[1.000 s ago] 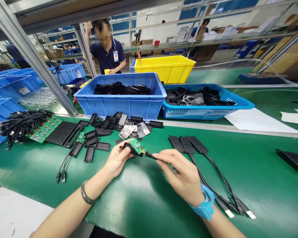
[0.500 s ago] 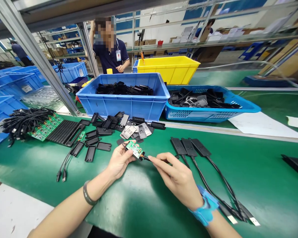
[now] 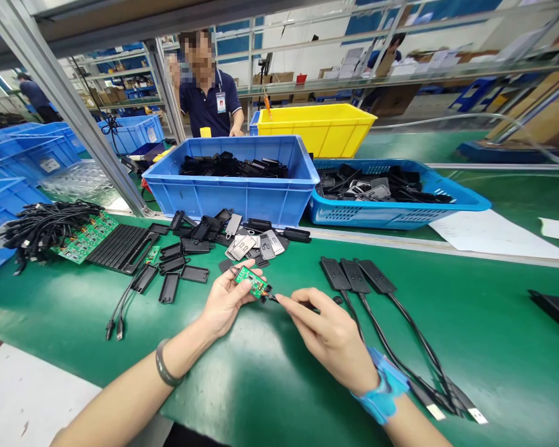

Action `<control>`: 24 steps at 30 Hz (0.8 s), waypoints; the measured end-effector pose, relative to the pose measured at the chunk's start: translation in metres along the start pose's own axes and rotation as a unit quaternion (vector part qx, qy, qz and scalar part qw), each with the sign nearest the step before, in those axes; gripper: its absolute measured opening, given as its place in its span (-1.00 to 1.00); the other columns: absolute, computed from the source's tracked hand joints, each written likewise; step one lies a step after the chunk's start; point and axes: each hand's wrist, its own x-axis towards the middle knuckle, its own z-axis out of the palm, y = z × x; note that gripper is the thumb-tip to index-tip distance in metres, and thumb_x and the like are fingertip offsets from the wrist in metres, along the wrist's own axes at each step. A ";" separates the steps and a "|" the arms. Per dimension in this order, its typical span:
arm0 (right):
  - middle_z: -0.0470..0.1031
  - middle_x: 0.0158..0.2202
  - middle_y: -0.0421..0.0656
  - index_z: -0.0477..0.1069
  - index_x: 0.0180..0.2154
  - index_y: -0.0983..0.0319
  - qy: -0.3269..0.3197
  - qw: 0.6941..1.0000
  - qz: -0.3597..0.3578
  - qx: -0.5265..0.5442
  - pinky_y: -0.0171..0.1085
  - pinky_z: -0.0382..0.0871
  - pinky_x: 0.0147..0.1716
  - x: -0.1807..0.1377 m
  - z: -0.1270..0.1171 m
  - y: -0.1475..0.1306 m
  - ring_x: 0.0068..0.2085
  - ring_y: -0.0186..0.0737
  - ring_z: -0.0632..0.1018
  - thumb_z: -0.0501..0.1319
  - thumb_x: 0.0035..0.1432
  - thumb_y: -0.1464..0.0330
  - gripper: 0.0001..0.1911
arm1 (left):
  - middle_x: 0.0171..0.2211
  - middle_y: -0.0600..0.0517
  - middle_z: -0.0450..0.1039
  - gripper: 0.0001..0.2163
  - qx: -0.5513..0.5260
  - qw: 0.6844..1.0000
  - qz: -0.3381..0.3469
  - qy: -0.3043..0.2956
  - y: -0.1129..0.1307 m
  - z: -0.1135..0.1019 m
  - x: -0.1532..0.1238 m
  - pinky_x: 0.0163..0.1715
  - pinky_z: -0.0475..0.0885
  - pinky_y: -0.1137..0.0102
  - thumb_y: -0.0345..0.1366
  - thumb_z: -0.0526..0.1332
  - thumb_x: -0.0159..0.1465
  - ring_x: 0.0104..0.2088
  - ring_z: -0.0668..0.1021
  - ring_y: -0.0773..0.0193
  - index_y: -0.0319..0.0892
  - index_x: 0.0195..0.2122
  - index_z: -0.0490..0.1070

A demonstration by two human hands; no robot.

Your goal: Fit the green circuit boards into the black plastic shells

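Moved in closer to board: right hand, pinching cable. Left hand grips board; best held steady, pressing straight.

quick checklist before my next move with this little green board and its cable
1. The left hand pinches the green board: ok.
2. The right hand has a grip on the cable at the board's end: ok.
3. Wires seated on the board: cannot tell, too small.
4. The loose black shells lie on the belt left of the hands: ok.
5. The three cased cables lie apart from both hands: ok.
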 end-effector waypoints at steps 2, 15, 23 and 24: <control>0.46 -0.31 -0.10 0.44 0.03 0.10 -0.004 1.000 -0.001 -0.008 -0.24 0.43 -0.31 -0.001 0.002 0.000 -0.29 -0.22 0.49 0.06 0.27 0.51 -0.63 | -0.07 -0.10 0.49 -0.59 0.001 1.000 0.000 -0.005 -0.001 0.000 0.000 -0.17 0.47 0.26 -0.23 0.35 0.15 -0.12 0.57 0.12 -0.14 0.02 0.41; 0.48 -0.33 -0.09 0.47 -0.03 0.18 -0.024 0.999 0.013 -0.022 -0.27 0.42 -0.35 -0.005 0.016 -0.006 -0.34 -0.22 0.51 0.04 0.29 0.47 -0.69 | -0.23 -0.10 0.57 -0.66 0.030 0.999 -0.005 0.041 -0.010 0.002 -0.001 -0.19 0.48 0.25 -0.16 0.33 0.16 -0.20 0.61 0.12 -0.20 -0.12 0.34; 0.43 -0.53 -0.19 0.48 -0.40 0.20 -0.093 0.972 0.202 0.073 -0.32 0.31 -0.50 -0.004 0.022 -0.014 -0.50 -0.27 0.47 0.15 0.25 0.21 -0.73 | -0.20 -0.12 0.57 -0.64 0.084 0.996 0.012 0.003 -0.013 0.010 -0.010 -0.15 0.48 0.25 -0.15 0.30 0.20 -0.19 0.62 0.12 -0.18 -0.06 0.29; 0.42 -0.57 -0.21 0.45 -0.46 0.21 -0.102 0.963 0.228 0.105 -0.33 0.29 -0.52 -0.003 0.022 -0.014 -0.52 -0.28 0.45 0.14 0.25 0.20 -0.70 | -0.20 -0.12 0.57 -0.64 0.080 0.997 0.008 0.001 -0.014 0.011 -0.011 -0.16 0.48 0.25 -0.15 0.29 0.21 -0.19 0.62 0.12 -0.17 -0.05 0.28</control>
